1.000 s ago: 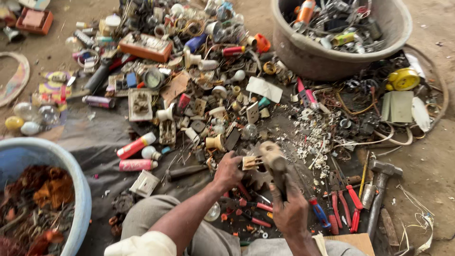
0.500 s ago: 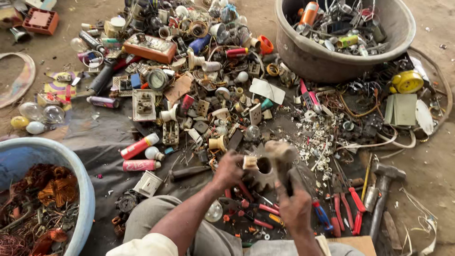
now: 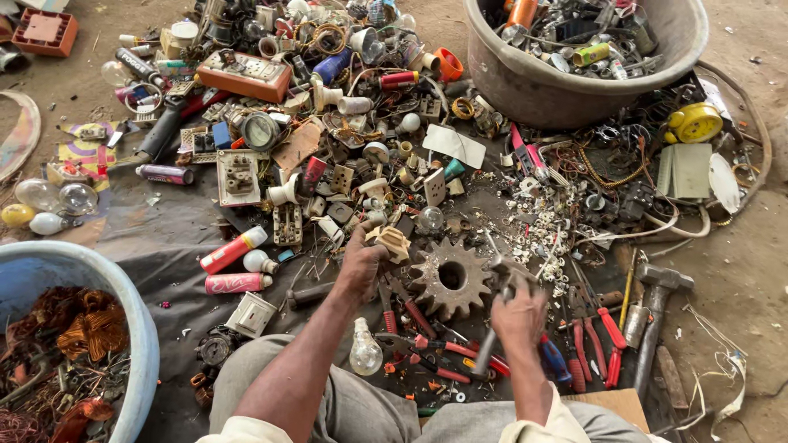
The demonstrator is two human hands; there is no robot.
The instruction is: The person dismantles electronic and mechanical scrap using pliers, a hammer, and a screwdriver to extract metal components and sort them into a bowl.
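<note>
my left hand [image 3: 359, 264] pinches a small beige plastic fitting [image 3: 391, 241], fingers curled tight around it, holding it just at the far left edge of a big rusty gear wheel [image 3: 450, 279] that lies flat on the dark ground sheet [image 3: 176, 230]. my right hand [image 3: 519, 310] is closed in a fist around the handle of a small hammer [image 3: 496, 305]; its metal head sits just to the right of the gear, raised a little above the sheet, though i cannot tell exactly how high.

as for progress, i judge the sorting and breaking to be somewhere in the middle. white plastic crumbs [image 3: 538, 221] are strewn to the far right of the gear, which looks like work already done. the blue tub [image 3: 123, 303] at near left holds copper windings, and the grey basin [image 3: 558, 78] at far right is full of metal scraps. still, the heap of switches, sockets and bulbs [image 3: 328, 123] across the far side looks largely untouched, and the fitting in my left hand appears whole.

near my knees lie red-handled pliers [image 3: 603, 340], a clear glass bulb [image 3: 366, 353], and a larger hammer [image 3: 652, 316] off to the right.
</note>
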